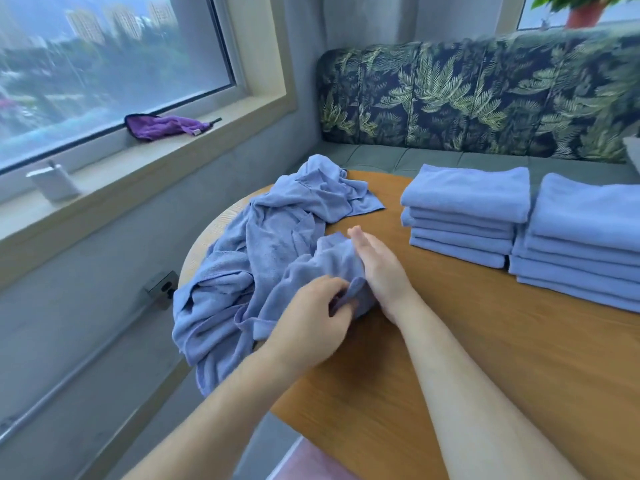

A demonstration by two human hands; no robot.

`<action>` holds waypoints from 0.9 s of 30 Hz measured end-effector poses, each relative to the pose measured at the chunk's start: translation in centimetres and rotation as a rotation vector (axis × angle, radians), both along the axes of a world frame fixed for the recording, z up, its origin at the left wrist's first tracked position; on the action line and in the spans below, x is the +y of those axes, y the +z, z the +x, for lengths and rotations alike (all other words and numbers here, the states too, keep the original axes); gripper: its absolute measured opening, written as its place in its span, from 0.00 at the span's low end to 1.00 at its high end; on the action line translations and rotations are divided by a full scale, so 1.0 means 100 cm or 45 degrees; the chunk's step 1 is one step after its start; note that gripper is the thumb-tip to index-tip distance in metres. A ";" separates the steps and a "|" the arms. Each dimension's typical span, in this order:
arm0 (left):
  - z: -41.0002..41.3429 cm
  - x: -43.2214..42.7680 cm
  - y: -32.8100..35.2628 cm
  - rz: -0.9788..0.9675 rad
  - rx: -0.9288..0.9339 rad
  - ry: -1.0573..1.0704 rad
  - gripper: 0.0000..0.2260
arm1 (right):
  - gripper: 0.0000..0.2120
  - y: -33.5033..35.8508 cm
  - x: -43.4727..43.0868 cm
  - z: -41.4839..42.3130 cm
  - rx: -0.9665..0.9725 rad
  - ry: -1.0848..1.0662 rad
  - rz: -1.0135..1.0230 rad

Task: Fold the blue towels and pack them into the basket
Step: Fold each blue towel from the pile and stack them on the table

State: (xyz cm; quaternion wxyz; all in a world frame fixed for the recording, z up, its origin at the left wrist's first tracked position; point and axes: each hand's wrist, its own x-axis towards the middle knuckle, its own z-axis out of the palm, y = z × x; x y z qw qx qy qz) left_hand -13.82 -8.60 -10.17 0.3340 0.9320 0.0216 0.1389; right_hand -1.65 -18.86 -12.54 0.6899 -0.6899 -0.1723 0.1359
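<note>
A loose heap of unfolded blue towels [270,237] lies on the left part of a round wooden table [485,358], with some cloth hanging over the table's left edge. The left hand [308,327] is at the near side of the heap, its fingers and thumb curled and pinching a bunched fold of the nearest towel [329,265]. The right hand [379,271] stands on edge just beside it, fingers straight and together, its palm pressed against the right side of that same towel. On the right part of the table, well apart from the heap, stand 2 stacks of folded blue towels: the left stack [464,216] and, touching it, the right stack [585,237], which runs out of view. A bench [485,98] with a leaf-print back lies behind the table. On the window sill [138,174] lie a purple cloth [162,126] and a white cup [53,183].
</note>
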 end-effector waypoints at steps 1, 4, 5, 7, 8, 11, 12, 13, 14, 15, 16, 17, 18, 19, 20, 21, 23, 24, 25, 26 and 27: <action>-0.002 -0.002 0.005 -0.097 0.060 -0.037 0.06 | 0.17 -0.001 -0.004 0.004 0.021 0.068 -0.021; 0.003 0.008 0.020 -0.266 -0.018 0.029 0.17 | 0.19 -0.007 -0.010 0.008 -0.103 0.051 -0.235; 0.009 0.015 0.020 -0.118 -0.122 0.100 0.16 | 0.12 -0.007 -0.010 0.007 -0.161 0.009 -0.324; 0.023 0.029 0.014 0.337 -0.211 0.293 0.16 | 0.08 -0.005 -0.010 0.004 -0.286 -0.111 -0.447; 0.030 0.035 0.009 0.504 -0.119 0.348 0.17 | 0.12 -0.005 -0.012 0.004 -0.348 -0.171 -0.490; 0.045 0.034 -0.013 0.747 0.236 0.307 0.14 | 0.12 -0.005 -0.015 0.004 -0.495 -0.274 -0.655; 0.048 0.032 -0.021 0.761 0.229 0.284 0.13 | 0.13 -0.006 -0.014 0.004 -0.572 -0.324 -0.728; 0.050 0.026 -0.025 0.739 0.180 0.262 0.12 | 0.12 -0.006 -0.013 0.004 -0.666 -0.395 -0.779; 0.050 0.020 -0.027 0.685 0.112 0.235 0.12 | 0.10 -0.007 -0.012 0.005 -0.779 -0.472 -0.794; 0.049 0.012 -0.030 0.624 0.055 0.190 0.13 | 0.09 -0.008 -0.010 0.006 -0.878 -0.548 -0.767; 0.047 0.003 -0.032 0.551 -0.003 0.125 0.13 | 0.10 -0.008 -0.009 0.007 -0.949 -0.597 -0.725; 0.043 -0.009 -0.032 0.496 -0.062 0.049 0.13 | 0.10 -0.007 -0.009 0.006 -0.966 -0.587 -0.687; 0.038 -0.018 -0.031 0.427 -0.098 -0.010 0.11 | 0.10 -0.006 -0.009 0.007 -0.925 -0.527 -0.658; 0.033 -0.026 -0.025 0.358 -0.097 -0.070 0.08 | 0.10 -0.004 -0.010 0.008 -0.833 -0.430 -0.622; 0.032 -0.027 -0.020 0.250 -0.071 -0.100 0.07 | 0.11 -0.003 -0.011 0.011 -0.713 -0.326 -0.577; 0.032 -0.025 -0.013 0.104 -0.022 -0.088 0.07 | 0.12 -0.004 -0.014 0.014 -0.616 -0.244 -0.545; 0.036 -0.013 -0.003 -0.089 -0.023 0.063 0.10 | 0.18 -0.008 -0.021 0.022 -0.588 -0.176 -0.627; 0.040 -0.005 -0.003 -0.019 -0.088 0.153 0.10 | 0.21 -0.010 -0.025 0.024 -0.614 -0.147 -0.751; 0.046 0.002 -0.006 0.169 -0.146 0.224 0.10 | 0.22 -0.012 -0.027 0.025 -0.635 -0.112 -0.900; 0.051 0.007 -0.012 0.376 -0.140 0.264 0.11 | 0.20 -0.013 -0.027 0.023 -0.646 -0.082 -1.028; 0.056 0.009 -0.021 0.525 -0.092 0.270 0.12 | 0.16 -0.014 -0.027 0.019 -0.663 -0.082 -1.093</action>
